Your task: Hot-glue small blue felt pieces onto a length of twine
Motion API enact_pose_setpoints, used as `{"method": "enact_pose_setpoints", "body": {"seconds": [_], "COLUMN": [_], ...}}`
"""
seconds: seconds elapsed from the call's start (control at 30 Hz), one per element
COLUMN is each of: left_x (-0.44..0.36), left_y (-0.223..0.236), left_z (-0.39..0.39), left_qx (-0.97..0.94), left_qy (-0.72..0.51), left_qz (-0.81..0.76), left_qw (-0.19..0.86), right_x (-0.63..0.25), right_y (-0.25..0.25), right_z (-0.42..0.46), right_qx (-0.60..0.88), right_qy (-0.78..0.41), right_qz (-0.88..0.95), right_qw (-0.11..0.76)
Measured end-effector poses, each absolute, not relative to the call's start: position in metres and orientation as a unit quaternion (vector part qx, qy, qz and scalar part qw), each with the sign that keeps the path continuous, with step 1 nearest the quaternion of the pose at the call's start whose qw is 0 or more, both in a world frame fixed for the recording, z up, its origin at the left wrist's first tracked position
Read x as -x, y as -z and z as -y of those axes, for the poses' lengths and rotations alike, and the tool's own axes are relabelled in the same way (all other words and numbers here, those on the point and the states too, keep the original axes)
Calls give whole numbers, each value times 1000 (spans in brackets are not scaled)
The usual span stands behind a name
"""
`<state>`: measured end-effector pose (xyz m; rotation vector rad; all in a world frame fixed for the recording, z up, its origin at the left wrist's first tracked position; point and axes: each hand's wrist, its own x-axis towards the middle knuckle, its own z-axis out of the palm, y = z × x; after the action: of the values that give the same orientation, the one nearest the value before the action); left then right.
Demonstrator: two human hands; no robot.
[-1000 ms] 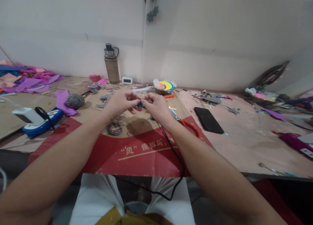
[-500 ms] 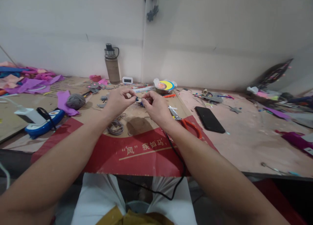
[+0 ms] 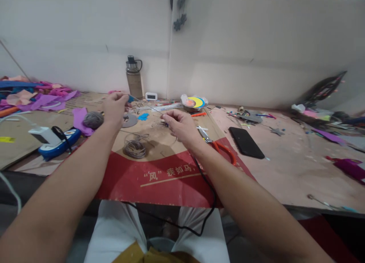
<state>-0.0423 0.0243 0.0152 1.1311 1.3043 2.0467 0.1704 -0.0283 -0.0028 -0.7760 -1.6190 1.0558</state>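
A thin grey cord (image 3: 151,107) stretches taut in the air between my two hands. My left hand (image 3: 115,107), over the left part of the cardboard, pinches its far end, and a small dark blue piece (image 3: 131,99) shows at the fingertips. My right hand (image 3: 179,123) pinches the other end between thumb and forefinger; a small dark bit beneath those fingers is too blurred to name. Below my hands lie a loose coil of grey cord (image 3: 134,149), a bright blue cut-out (image 3: 143,117) and a grey disc (image 3: 130,120).
Orange-handled scissors (image 3: 224,150) lie beside my right wrist, partly covered. A black phone (image 3: 246,142) is further right. Left are a ball of grey yarn (image 3: 93,120) and a blue power strip (image 3: 59,143). A bottle (image 3: 134,78) and a bowl (image 3: 191,107) stand at the back.
My left hand has moved left, away from my right hand, and the cord is now drawn out between them. The bright blue cut-out and grey disc have come into sight.
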Motion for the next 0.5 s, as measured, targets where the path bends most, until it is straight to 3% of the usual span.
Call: {"method": "enact_pose_setpoints", "body": {"seconds": [0.17,0.37,0.43,0.5], "left_x": [68,86,89,89], "left_y": [-14,-7,-5,-4], "left_z": [-34,-46,-48,-49], "left_qx": [-271,-182,-176,-188], "left_qy": [-805,-823,-824,-824], "left_qz": [-450,-443,-434,-423], "left_qw": [275,306,318,326], "right_x": [-175,-183,-183,-182], "right_y": [-11,-26,-29,-32], "right_z": [39,55,63,70], "right_qx": [245,160,140,104], "right_qy": [-528,-527,-511,-483], "right_qz": [619,616,660,744], "right_qw": [528,563,533,451]}}
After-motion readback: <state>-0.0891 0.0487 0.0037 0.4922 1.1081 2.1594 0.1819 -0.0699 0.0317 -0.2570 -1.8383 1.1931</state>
